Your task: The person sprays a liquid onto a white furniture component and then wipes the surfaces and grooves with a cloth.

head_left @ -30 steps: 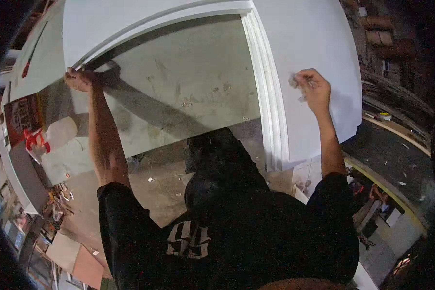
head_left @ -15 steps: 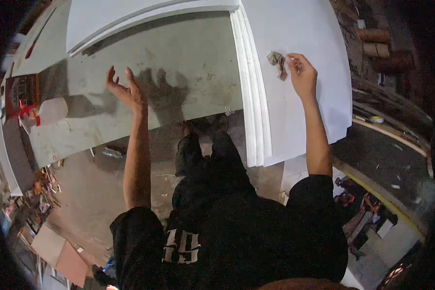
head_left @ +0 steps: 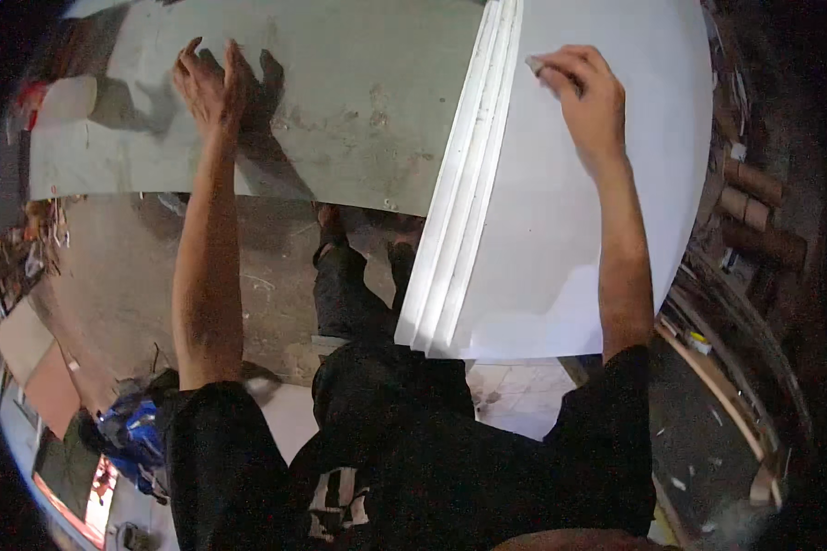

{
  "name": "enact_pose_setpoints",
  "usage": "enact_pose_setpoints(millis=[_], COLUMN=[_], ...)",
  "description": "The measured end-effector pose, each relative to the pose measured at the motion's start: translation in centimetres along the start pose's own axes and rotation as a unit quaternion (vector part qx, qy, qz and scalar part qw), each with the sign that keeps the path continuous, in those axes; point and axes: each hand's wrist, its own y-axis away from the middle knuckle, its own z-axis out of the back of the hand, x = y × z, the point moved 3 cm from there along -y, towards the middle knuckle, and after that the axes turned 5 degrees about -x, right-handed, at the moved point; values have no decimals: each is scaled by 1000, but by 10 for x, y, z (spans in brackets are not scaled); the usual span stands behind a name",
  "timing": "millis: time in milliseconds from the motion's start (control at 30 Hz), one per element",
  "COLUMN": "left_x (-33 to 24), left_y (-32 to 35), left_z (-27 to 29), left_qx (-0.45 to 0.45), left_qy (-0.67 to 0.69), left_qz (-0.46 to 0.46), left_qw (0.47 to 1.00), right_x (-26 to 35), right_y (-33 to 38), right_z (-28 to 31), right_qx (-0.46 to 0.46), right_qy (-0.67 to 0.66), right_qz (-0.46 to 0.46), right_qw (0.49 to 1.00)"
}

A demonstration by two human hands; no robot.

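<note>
My right hand is above a stack of white panels, its fingers pinched together. A small grey-brown crumpled scrap pokes out at the fingertips; whether it is cloth or paper I cannot tell, and the rest is hidden in the hand. To its left, the panels' long edges lie stepped one over another. My left hand hovers over a grey-green tabletop, fingers apart and holding nothing, with its shadow falling beside it.
A translucent plastic container with a red part stands at the table's left end. Brown cylinders lie at the far right. Cardboard-coloured boards and a blue-and-black bundle sit at the lower left.
The view has swung, so the panels now slant and their near edge sits closer to my body. The scrap, earlier spread beside my right fingers, is now mostly inside them. My left hand stays empty.
</note>
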Motion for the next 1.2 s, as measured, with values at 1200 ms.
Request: enact_pose_setpoints(millis=[1200], left_x=[-25], left_y=[3], left_z=[1], left_qx=[-12], left_qy=[-137], left_qz=[-21], left_qw=[990], right_x=[1], right_y=[27], right_z=[-24], right_qx=[120], right_qy=[-83], right_qz=[147], right_qw=[978])
